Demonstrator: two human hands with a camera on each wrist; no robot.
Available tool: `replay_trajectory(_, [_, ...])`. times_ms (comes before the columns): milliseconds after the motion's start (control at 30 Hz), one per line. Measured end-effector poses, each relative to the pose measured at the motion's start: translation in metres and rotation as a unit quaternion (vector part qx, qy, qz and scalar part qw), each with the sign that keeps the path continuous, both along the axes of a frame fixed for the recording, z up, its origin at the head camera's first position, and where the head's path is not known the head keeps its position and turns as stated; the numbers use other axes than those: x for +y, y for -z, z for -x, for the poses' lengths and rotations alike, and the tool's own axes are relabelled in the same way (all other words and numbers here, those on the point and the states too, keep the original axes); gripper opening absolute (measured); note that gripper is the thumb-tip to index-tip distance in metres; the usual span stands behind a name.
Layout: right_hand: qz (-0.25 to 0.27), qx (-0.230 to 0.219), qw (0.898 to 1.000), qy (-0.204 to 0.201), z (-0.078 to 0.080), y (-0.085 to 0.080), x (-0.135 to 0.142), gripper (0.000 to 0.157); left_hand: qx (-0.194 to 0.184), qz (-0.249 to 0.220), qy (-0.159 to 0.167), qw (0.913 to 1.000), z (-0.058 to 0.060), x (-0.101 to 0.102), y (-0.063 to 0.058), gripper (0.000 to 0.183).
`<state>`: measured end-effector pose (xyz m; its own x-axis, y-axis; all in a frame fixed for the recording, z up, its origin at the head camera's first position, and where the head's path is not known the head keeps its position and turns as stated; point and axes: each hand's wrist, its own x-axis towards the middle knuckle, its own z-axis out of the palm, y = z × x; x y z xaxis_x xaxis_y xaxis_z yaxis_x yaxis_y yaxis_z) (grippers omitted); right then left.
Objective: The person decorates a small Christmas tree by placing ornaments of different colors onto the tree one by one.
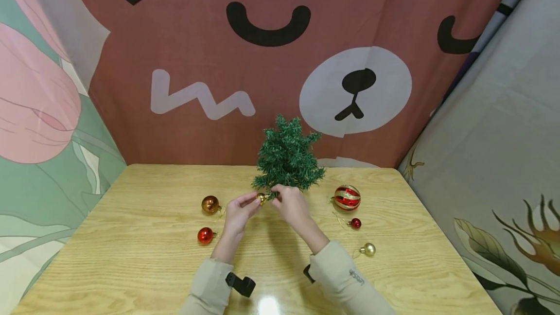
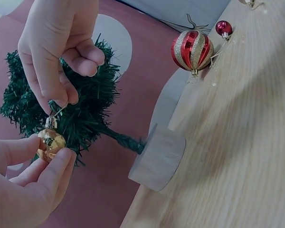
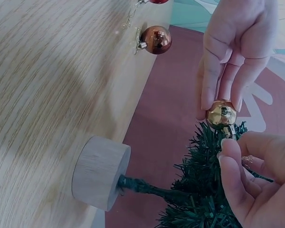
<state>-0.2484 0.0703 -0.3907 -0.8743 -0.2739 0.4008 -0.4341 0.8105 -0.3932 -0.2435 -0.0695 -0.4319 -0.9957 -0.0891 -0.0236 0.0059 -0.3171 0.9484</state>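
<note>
A small shiny gold bauble [image 2: 51, 142] is pinched between the thumb and fingers of my left hand [image 1: 238, 214], just in front of the tree. My right hand [image 1: 294, 206] pinches the thin gold hanging loop [image 2: 61, 110] above the bauble's cap, with its fingertips right at the lower branches. The green artificial Christmas tree [image 1: 288, 155] stands at the back of the table on a round pale wooden base [image 3: 100, 173]. In the head view my hands hide that base. Part of the loop is hidden behind the right fingers.
Left on the wooden table [image 1: 144, 256] lie a copper bauble [image 1: 210, 204] and a red bauble [image 1: 205, 236]. To the right are a red-and-gold striped bauble [image 1: 347, 197], a small dark red bauble [image 1: 355, 223] and a pale gold bauble [image 1: 369, 249]. Printed curtains surround the table.
</note>
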Motion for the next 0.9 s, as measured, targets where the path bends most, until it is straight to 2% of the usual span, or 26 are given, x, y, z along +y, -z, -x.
replay_trajectory(100, [-0.005,0.003,1.000,0.000,0.000,0.000,0.000,0.021,-0.001,0.002,0.001,1.0000,0.000,0.000,0.002,0.031])
replay_trajectory(133, [-0.004,0.016,1.000,-0.005,0.010,0.015,0.003,0.020,-0.001,0.002,0.003,1.0000,-0.001,0.000,0.003,0.032])
replay_trajectory(167, [-0.004,0.018,1.000,-0.006,0.010,0.014,0.003,0.019,0.000,0.003,0.005,1.0000,-0.001,0.000,0.004,0.032])
replay_trajectory(333, [-0.011,0.014,1.000,-0.006,0.010,0.012,0.001,0.017,0.004,0.013,0.014,0.9998,-0.002,0.000,0.008,0.033])
replay_trajectory(367, [-0.016,-0.001,1.000,0.001,0.000,-0.004,-0.003,0.016,0.004,0.016,0.016,0.9997,-0.002,0.000,0.008,0.033])
replay_trajectory(533, [-0.031,-0.050,0.998,0.014,0.002,-0.007,-0.004,0.018,0.011,0.036,0.030,0.9988,-0.005,0.000,0.010,0.035])
replay_trajectory(633, [-0.037,-0.065,0.997,0.019,0.002,-0.009,-0.005,0.019,0.011,0.043,0.047,0.9979,-0.007,0.000,0.012,0.035])
replay_trajectory(800, [-0.049,-0.060,0.997,0.020,0.001,-0.011,-0.005,0.019,0.012,0.058,0.069,0.9959,-0.008,0.002,0.015,0.036])
replay_trajectory(900, [-0.050,-0.045,0.998,0.016,0.002,-0.010,-0.004,0.018,0.014,0.088,0.081,0.9927,-0.009,0.002,0.015,0.037])
